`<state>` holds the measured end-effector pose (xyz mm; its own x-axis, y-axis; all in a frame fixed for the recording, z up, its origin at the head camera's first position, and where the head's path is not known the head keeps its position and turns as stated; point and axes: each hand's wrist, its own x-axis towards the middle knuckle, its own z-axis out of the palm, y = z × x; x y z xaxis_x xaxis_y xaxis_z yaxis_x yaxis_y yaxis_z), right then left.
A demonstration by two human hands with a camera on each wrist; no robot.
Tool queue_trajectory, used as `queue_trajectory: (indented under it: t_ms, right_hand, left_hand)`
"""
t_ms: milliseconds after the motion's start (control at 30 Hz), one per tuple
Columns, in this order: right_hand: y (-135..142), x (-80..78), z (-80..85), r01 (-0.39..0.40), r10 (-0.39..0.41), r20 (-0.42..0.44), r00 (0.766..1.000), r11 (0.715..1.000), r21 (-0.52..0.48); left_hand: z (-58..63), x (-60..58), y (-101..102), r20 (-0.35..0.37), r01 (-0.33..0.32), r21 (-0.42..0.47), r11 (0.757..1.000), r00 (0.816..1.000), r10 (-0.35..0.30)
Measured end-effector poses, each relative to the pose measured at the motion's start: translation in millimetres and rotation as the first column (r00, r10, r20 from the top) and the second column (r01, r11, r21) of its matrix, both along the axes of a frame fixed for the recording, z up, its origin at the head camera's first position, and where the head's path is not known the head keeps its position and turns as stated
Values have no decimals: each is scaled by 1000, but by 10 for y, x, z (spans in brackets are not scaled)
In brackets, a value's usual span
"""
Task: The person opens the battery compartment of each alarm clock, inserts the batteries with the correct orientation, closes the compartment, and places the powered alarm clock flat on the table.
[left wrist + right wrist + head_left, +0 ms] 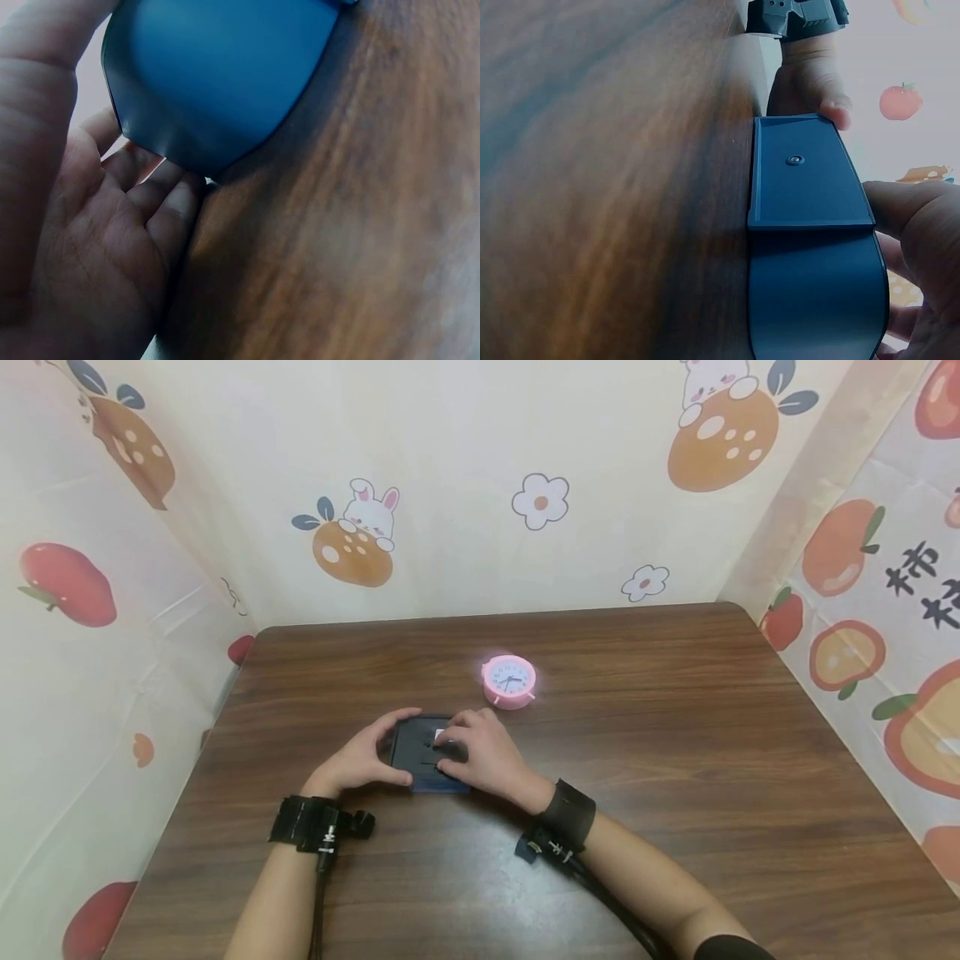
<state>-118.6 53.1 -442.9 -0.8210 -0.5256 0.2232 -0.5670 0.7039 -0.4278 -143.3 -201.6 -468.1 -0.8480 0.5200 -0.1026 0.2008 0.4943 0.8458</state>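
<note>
A boxy dark blue-black device [408, 747] lies on the table with a small white label and a thin slot line on its upper face. My left hand [358, 762] grips its left side, thumb at the near edge and index finger at the far corner. Over the right part of that upper face, my right hand [487, 758] has thumb and fingers curled down onto the device, covering some of it. A smooth blue side [217, 67] with rounded corners shows in the left wrist view. In the right wrist view, a screw [795, 160] sits in the blue side panel.
A round pink alarm clock [509, 682] stands just behind the device, beyond my right hand. The brown wooden table [675, 735] extends to both sides. Printed cloth [465, 485] with fruit and rabbits hangs along the back and sides.
</note>
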Motion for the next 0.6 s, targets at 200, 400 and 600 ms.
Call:
queue_trajectory:
  t_ms: [200,400,600]
  right_hand:
    - [11,11,10,15,-14,47,999,1000,-7]
    - [6,14,9,27,-28,27,999,999,20]
    - [4,14,8,32,-33,7,999,999,25]
  left_hand:
    - [6,10,3,-13,-8,-18,1000,1000,7]
    - [2,8,1,-18,-9,-18,1000,1000,9]
    - [11,18,8,-10,-8,-7,1000,1000,8]
